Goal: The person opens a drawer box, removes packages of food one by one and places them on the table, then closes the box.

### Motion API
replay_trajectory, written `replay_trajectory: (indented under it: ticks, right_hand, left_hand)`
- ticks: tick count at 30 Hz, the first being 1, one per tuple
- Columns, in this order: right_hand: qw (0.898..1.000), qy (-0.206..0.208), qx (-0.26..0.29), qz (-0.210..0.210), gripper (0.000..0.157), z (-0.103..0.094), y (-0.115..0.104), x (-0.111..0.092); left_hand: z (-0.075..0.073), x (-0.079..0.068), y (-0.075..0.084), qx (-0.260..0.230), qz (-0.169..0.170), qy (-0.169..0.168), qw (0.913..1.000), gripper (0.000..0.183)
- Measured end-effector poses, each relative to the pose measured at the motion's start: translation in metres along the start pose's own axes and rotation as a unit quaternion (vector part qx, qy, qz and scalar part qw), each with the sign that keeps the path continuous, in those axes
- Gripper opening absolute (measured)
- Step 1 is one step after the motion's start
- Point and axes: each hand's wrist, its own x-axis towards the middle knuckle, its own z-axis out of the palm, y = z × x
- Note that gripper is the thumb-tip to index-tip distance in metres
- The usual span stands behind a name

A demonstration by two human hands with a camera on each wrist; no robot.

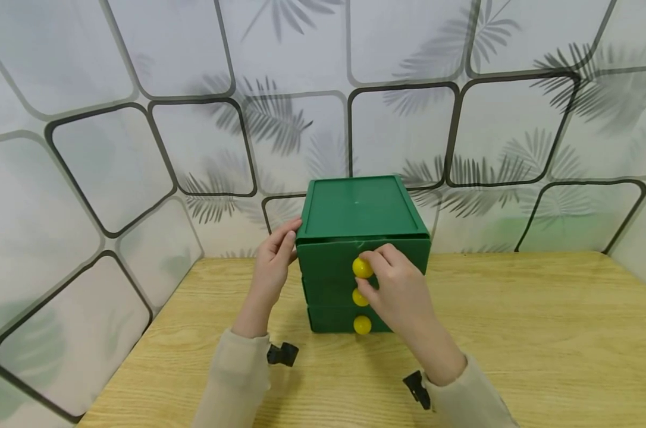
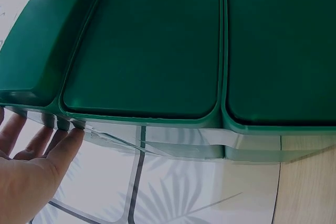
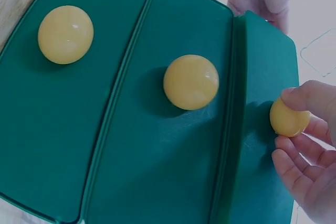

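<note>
The right hand (image 1: 400,288) pinches the top knob (image 1: 363,267); its drawer (image 1: 325,258) is slightly out, two drawers (image 1: 328,291) below these fingers look closed. The left hand (image 1: 272,261), fingers straight, touches the box (image 1: 355,205).

No legible text, labels, brands, numbers or signs.

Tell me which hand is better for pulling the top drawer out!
The right hand, I think. It pinches the yellow knob on the front of the top drawer. The left hand is at the side of the green cabinet, away from the knob, so it looks better for steadying.
</note>
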Motion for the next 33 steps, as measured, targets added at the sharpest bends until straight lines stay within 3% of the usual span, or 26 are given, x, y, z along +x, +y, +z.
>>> replay_trajectory:
  ticks: [18, 33]
  right_hand:
    - [0.998, -0.049, -0.027, -0.015, 0.020, -0.018, -0.011, 0.000]
    - [0.994, -0.089, -0.044, -0.046, 0.026, -0.039, -0.022, 0.001]
  left_hand:
    - [-0.001, 0.000, 0.000, 0.017, -0.008, 0.004, 0.9998, 0.039]
    - [0.000, 0.001, 0.001, 0.021, -0.008, 0.007, 0.9997, 0.038]
